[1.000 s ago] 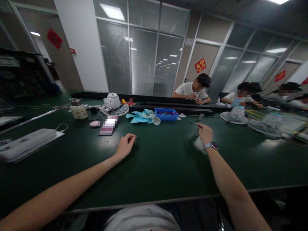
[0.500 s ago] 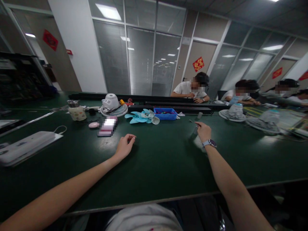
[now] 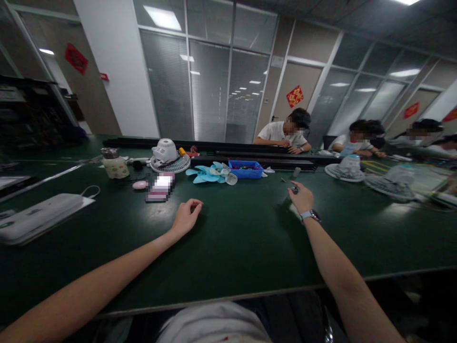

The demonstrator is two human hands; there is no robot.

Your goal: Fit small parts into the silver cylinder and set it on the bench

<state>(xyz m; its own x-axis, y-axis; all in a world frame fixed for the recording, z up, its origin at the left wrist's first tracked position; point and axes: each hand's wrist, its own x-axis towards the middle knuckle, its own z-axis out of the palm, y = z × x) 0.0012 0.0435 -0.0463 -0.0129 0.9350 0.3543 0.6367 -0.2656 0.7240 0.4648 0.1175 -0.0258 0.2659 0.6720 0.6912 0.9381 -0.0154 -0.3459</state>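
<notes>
On the green table (image 3: 228,257), the left hand (image 3: 186,215) rests with its fingers curled narrow toward the thumb; whether they hold anything, I cannot tell. The right hand (image 3: 302,197) has its fingers bent at a small dark round piece (image 3: 294,189), touching it; a firm grip cannot be made out. Just beyond lie a tiny thin piece (image 3: 283,180) and a small clear cylinder (image 3: 297,172). Farther left are a phone (image 3: 159,188), blue fan blades (image 3: 206,173) and a blue tray (image 3: 245,172) of small parts. Behind the blades sits a white fan (image 3: 166,151); across the table, a person (image 3: 280,133) leans forward.
</notes>
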